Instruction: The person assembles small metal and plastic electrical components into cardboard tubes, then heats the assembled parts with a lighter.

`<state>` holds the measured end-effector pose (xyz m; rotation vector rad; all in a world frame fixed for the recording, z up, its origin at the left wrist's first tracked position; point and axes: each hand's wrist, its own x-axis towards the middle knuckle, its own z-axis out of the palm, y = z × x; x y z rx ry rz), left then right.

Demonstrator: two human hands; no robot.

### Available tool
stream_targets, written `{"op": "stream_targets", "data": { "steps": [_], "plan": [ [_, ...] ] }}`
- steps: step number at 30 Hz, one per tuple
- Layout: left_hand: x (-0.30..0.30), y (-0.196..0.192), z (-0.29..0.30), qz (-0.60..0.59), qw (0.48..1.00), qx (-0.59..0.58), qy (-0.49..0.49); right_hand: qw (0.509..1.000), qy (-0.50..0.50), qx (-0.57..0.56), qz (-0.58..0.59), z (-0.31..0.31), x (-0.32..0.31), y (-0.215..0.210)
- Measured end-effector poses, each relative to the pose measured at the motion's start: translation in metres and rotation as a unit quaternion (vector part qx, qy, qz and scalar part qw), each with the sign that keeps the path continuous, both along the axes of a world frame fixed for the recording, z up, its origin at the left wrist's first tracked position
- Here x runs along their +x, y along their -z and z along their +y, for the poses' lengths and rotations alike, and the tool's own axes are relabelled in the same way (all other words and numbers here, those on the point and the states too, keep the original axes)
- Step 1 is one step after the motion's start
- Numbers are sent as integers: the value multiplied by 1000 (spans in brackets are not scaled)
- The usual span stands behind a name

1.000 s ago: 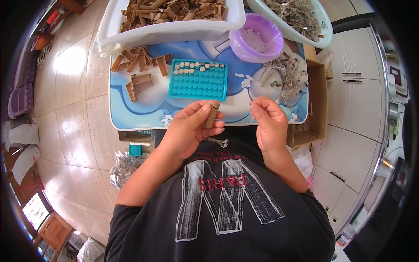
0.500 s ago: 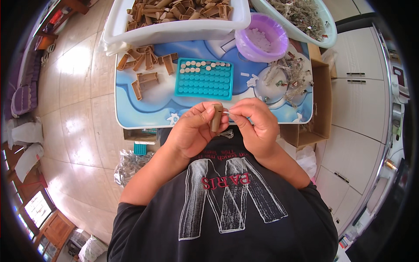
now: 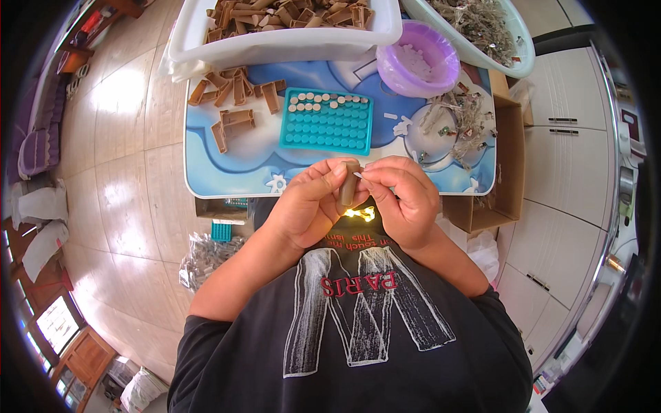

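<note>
My left hand [image 3: 313, 196] is closed around a brown, tube-like plastic shell [image 3: 349, 187], which stands nearly upright above my lap. Beside the shell's upper part, my right hand [image 3: 405, 196] pinches a small white piece [image 3: 358, 175]; its tip meets the shell's side. Below the shell, between my hands, a small light bundle [image 3: 362, 214] glows yellow, its wires mostly hidden. On the table beyond my hands lies a turquoise tray [image 3: 323, 143] of round pockets, with white discs in its far rows.
Brown shells [image 3: 237, 118] lie at the table's left, and clear wired parts [image 3: 461, 127] at its right. A white tub [image 3: 289, 47] of shells, a purple bowl [image 3: 392, 86] of white pieces and a pale green basket [image 3: 522, 58] stand behind. An open cardboard box [image 3: 508, 151] adjoins the right edge.
The light bundle below the shell was dark and now glows yellow. My right fingers have brought the white piece closer against the shell. The view has shifted slightly.
</note>
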<state>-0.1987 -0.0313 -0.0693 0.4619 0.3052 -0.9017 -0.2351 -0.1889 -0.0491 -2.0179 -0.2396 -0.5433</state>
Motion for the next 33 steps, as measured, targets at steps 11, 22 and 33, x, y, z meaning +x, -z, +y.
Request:
{"op": "stream_targets", "data": {
  "steps": [11,22,33],
  "plan": [
    [-2,1,1,-15,1000,-18,-4,999,7,-26,-29,-1,0,2],
    [-3,-6,-4,-31,999,-26,20,996,-13,-71,-45,-3,2,1],
    [-6,-12,-7,-16,999,44,7,995,-9,-74,-70,-4,2,10]
  ]
}}
